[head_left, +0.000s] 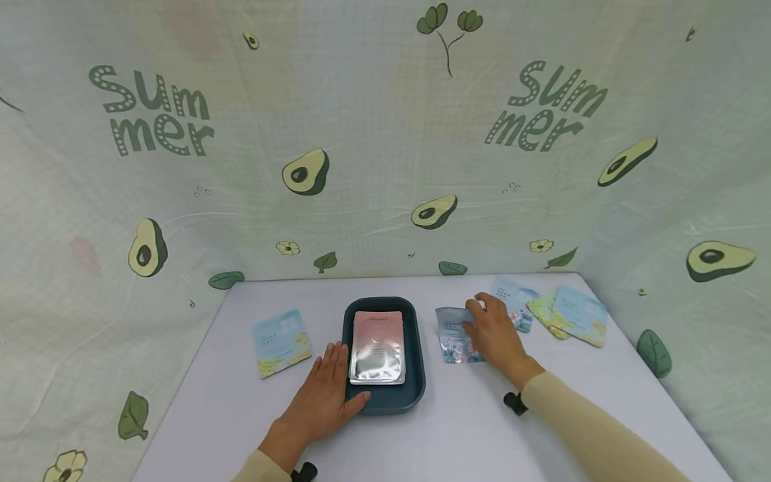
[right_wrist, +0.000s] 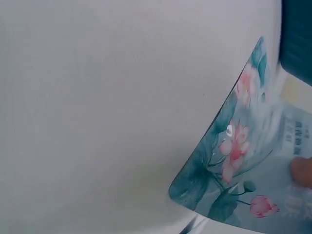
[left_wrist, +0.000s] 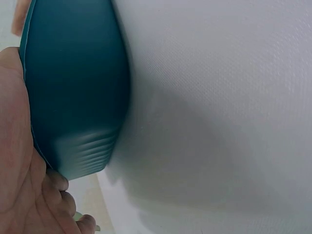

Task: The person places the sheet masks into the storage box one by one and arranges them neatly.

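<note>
A dark blue tray (head_left: 394,402) stands on the white table, with a pink and silver face mask packet (head_left: 377,348) lying in it. My left hand (head_left: 319,398) rests along the tray's left rim, fingers straight and thumb at the near corner; the left wrist view shows the palm against the tray's side (left_wrist: 78,87). To the right of the tray, my right hand (head_left: 496,338) pinches a grey-blue face mask packet (head_left: 453,338) with lotus flowers. The right wrist view has this packet tilted (right_wrist: 229,165), a fingertip on its face; the other fingers are hidden there.
Behind the right hand lie a blue packet (head_left: 515,298), a green one (head_left: 542,311) and another blue one (head_left: 579,314) overlapping it. Left of the tray is a blue-yellow packet (head_left: 281,341). A printed cloth (head_left: 373,134) hangs behind the table.
</note>
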Demonstrator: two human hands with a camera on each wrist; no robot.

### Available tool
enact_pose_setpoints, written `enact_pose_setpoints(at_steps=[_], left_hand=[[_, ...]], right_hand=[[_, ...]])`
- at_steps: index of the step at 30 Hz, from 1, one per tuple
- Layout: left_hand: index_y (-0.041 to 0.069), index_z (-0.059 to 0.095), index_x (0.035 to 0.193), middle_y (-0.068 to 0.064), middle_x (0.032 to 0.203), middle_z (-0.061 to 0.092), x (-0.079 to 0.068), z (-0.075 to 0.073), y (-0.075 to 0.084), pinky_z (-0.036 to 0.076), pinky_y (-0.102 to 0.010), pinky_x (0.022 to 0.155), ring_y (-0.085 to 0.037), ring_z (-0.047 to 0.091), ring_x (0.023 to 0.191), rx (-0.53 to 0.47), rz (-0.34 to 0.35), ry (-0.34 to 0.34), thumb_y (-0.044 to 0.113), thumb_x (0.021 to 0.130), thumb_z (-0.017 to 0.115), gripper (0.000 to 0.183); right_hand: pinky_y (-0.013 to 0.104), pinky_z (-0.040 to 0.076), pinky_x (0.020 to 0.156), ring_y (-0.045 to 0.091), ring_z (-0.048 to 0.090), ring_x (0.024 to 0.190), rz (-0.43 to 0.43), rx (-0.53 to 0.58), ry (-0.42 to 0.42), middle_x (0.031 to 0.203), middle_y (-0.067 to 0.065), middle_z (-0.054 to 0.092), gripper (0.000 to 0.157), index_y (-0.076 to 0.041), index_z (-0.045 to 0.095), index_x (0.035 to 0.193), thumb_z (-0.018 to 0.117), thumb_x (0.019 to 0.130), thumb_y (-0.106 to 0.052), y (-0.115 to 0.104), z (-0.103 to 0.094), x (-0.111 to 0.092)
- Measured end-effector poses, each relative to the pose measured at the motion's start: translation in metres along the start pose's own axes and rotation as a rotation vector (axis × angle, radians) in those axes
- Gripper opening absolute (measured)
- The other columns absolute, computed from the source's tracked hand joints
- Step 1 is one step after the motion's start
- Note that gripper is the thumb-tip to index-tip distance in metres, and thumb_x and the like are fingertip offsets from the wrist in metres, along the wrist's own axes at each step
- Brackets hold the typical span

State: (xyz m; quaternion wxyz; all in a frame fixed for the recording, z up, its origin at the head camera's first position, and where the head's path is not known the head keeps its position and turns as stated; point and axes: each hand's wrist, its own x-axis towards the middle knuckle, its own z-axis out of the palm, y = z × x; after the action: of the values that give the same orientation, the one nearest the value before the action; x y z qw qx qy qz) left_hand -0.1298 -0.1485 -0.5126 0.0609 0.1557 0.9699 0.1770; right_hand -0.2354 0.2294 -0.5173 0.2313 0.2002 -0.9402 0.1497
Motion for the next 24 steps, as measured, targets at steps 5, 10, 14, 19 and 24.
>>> enact_pose_setpoints(at_steps=[5,10,14,19,24], left_hand=[[-0.002,0.017,0.167,-0.023,0.175,0.015,0.001,0.001,-0.001,0.021,-0.059,0.129,-0.038,0.009,0.164,0.003,0.005,0.004,0.065,0.103,0.053,0.099],[-0.001,0.017,0.168,-0.022,0.175,0.015,0.001,0.002,-0.002,0.021,-0.059,0.13,-0.037,0.009,0.165,0.004,0.002,0.004,0.065,0.103,0.053,0.099],[-0.001,0.016,0.168,-0.022,0.175,0.015,0.002,0.003,-0.002,0.021,-0.058,0.13,-0.037,0.009,0.165,0.014,0.003,0.006,0.065,0.104,0.052,0.099],[-0.002,0.017,0.167,-0.022,0.175,0.015,0.002,0.003,-0.002,0.021,-0.058,0.13,-0.037,0.01,0.164,0.016,0.003,0.009,0.065,0.103,0.051,0.099],[-0.002,0.017,0.167,-0.022,0.175,0.016,0.002,0.004,-0.002,0.022,-0.058,0.129,-0.037,0.011,0.164,0.021,0.0,0.011,0.066,0.103,0.051,0.099]], right_hand=[[0.039,0.054,0.057,0.022,0.058,0.065,0.157,0.122,-0.089,0.108,0.023,0.064,0.047,-0.005,0.054,0.137,0.073,0.095,0.002,-0.001,-0.004,-0.005],[0.049,0.054,0.076,0.023,0.054,0.072,0.388,0.277,-0.219,0.133,0.035,0.062,0.073,-0.008,0.039,0.159,0.069,0.093,0.002,-0.003,-0.012,0.003],[0.05,0.053,0.079,0.037,0.064,0.09,0.542,0.409,-0.279,0.153,0.036,0.048,0.077,-0.01,0.039,0.161,0.068,0.091,0.0,-0.006,-0.016,0.009],[0.061,0.051,0.1,0.053,0.06,0.121,0.593,0.466,-0.23,0.154,0.03,0.052,0.061,-0.008,0.056,0.152,0.069,0.093,-0.003,-0.01,-0.011,0.007],[0.06,0.051,0.101,0.046,0.066,0.112,0.548,0.434,-0.202,0.15,0.027,0.057,0.043,-0.008,0.063,0.144,0.064,0.101,-0.008,-0.014,0.0,0.001]])
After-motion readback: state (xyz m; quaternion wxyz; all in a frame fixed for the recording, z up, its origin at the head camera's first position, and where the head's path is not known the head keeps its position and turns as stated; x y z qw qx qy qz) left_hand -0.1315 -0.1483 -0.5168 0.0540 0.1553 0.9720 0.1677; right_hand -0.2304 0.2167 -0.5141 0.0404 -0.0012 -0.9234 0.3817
